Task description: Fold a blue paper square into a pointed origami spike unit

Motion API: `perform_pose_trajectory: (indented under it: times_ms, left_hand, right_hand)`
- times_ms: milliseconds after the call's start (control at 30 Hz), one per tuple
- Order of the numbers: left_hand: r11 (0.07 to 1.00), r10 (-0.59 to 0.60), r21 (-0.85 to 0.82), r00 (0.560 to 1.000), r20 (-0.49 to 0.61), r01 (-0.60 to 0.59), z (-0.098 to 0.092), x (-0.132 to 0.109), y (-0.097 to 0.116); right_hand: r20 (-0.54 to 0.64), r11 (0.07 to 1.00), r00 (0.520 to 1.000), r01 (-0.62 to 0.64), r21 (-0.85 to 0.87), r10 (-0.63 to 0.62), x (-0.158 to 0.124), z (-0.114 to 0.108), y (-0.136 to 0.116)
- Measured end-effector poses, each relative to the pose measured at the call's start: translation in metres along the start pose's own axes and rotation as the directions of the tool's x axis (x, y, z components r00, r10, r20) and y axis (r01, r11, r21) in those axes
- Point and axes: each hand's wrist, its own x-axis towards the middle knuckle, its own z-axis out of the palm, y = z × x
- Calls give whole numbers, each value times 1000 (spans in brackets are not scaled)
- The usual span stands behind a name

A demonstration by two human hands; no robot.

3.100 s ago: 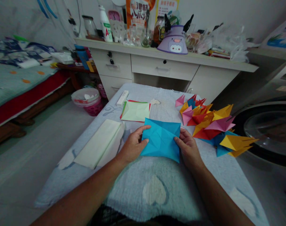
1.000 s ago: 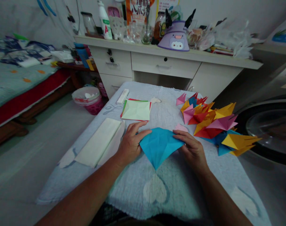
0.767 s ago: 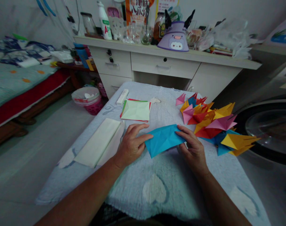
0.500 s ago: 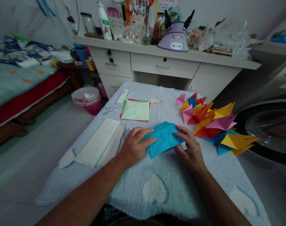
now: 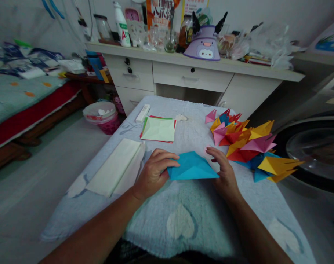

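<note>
A sheet of blue origami paper (image 5: 193, 167), creased and partly folded, is held just above the cloth in front of me. My left hand (image 5: 157, 170) is closed on its left end, fingers on top and thumb beneath. Beside the right end, my right hand (image 5: 224, 172) has its fingers raised off the paper and parted. The paper's right corner meets that hand near the thumb, which is mostly hidden. Beyond my hands lies a stack of square paper (image 5: 158, 129), pale green on top with red and green edges showing. A pile of folded paper cranes (image 5: 238, 139) sits to the right.
A light blue cloth (image 5: 156, 227) covers the table. On its left are a folded white sheet (image 5: 116, 165) and a small white box-like object (image 5: 142, 113). A pink bin (image 5: 106, 123) stands on the floor. Behind is a cluttered white cabinet (image 5: 183, 73); a front-loading washer (image 5: 318, 146) is at right.
The blue paper's near edge has turned up, making a straight lower fold line. My right hand's fingers have lifted off its top; my left hand still grips the left end.
</note>
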Motion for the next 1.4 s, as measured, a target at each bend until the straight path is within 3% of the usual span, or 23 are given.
perform_pose_trajectory:
  times_ms: [167,300,500,700,833,1000,1200,1300,1400]
  left_hand:
    - [950,-168,-272,986,-23,156,-3,0,-1]
    - [915,-222,-333,974,49,226,-3,0,0]
    - [957,-235,-161,971,51,240,-1,0,2]
    - [989,-34,144,999,21,31,-1,0,-2]
    - [905,130,406,991,10,-123,0,-2,-6]
    - [792,157,586,984,79,-174,2,-3,-1]
    - [756,117,628,982,146,-183,5,-5,2]
    - [802,122,571,984,132,-176,6,-6,-4]
    - [868,88,477,988,123,-137,5,-7,-12]
  right_hand:
    - [20,963,982,-188,194,188,0,4,-3]
    - [4,942,994,-101,320,105,1,1,-6]
    - [-40,977,999,-20,210,29,0,-4,-8]
    - [-81,997,996,51,51,-47,-1,-3,-10]
    - [-19,994,994,110,-1,-110,-1,-1,-10]
    - [58,987,987,155,-49,-152,-2,0,-7]
    - [86,935,971,237,-264,-223,-3,-2,-8]
    - [29,902,984,171,-395,-174,-1,-3,-8]
    - [-16,920,993,98,-380,-113,0,-3,-5]
